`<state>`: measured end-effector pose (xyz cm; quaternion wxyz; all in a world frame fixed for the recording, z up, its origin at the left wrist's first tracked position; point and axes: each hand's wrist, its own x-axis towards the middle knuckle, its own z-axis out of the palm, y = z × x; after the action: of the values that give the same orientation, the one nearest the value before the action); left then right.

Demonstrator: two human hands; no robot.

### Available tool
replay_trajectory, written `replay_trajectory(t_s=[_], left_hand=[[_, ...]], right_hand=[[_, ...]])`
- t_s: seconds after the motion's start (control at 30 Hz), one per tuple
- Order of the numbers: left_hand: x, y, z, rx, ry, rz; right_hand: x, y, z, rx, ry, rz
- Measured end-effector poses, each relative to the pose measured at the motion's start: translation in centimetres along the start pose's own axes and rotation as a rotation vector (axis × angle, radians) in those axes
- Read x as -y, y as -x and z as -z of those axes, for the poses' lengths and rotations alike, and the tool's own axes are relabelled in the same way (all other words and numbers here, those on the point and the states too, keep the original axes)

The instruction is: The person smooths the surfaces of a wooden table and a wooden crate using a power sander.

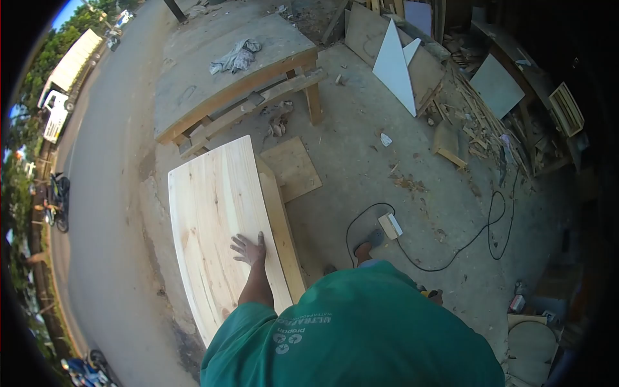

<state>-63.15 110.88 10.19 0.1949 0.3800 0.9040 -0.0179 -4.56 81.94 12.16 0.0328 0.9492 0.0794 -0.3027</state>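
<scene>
My left hand lies flat on a pale wooden panel, fingers spread and thumb out toward its right edge. The panel has a slightly curved outer edge and visible grain with knots. It forms the top of a wooden piece whose side drops toward the floor. My right hand is by my right side, mostly hidden behind the green shirt. It is closed around a yellow-and-black object, of which only a small part shows; I cannot tell its kind.
A worktable with a crumpled cloth stands ahead. A power strip and black cable lie on the floor near my foot. Scrap wood and white boards fill the far right. A road with vehicles runs along the left.
</scene>
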Motion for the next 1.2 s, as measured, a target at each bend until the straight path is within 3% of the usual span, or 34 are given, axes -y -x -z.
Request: replay_trajectory(t_s=[0.23,0.33,0.5,0.57,0.6,0.67,0.73,0.8,0.87,0.93,0.97,1.0,1.07,1.2], left_hand=[[-9.5,2.3,-3.4,-0.117,0.001,0.08],[-13.9,2.1,-2.4,-0.07,0.033,0.201],[-19.8,-5.8,-3.4,-0.065,-0.143,0.35],[-23.0,-10.7,-4.0,-0.158,-0.248,0.475],[-24.3,-14.0,-5.1,-0.159,-0.268,0.384],[-28.1,-20.2,-6.5,-0.796,-0.242,0.22],[-34.6,-23.7,-5.0,-0.289,-0.499,0.076],[-41.7,-27.3,-4.1,0.008,-0.686,-0.164],[-49.3,-31.2,-4.0,0.142,-0.697,-0.421],[-61.2,-27.6,-2.0,0.244,-0.514,-0.653],[-65.4,-33.0,-9.4,0.271,-0.185,-0.776],[-71.2,-29.3,-7.0,0.58,0.033,-0.839],[-80.1,-25.8,-11.6,0.672,0.222,-0.93],[-89.4,-5.4,-11.9,0.564,-0.015,-1.199]], right_hand=[[8.2,-10.2,2.9,0.154,-0.078,0.105],[12.0,-12.7,4.9,0.099,-0.105,0.085],[19.0,-15.7,8.4,-0.012,-0.064,0.062],[21.3,-16.6,8.8,-0.069,-0.156,-0.003],[21.5,-16.0,8.2,-0.083,-0.189,-0.03],[22.3,-14.1,7.3,-0.084,-0.301,-0.148],[24.2,-13.0,7.0,-0.109,-0.4,-0.257],[24.6,-11.9,5.4,-0.122,-0.4,-0.304],[24.8,-10.2,4.4,-0.033,-0.466,-0.399],[25.6,-7.8,3.7,-0.007,-0.557,-0.542],[25.7,-6.6,3.6,0.007,-0.597,-0.612],[25.6,-5.5,3.7,0.028,-0.639,-0.666],[25.1,-4.1,3.6,0.072,-0.723,-0.768],[21.9,-5.5,-1.0,0.073,-0.71,-0.941]])
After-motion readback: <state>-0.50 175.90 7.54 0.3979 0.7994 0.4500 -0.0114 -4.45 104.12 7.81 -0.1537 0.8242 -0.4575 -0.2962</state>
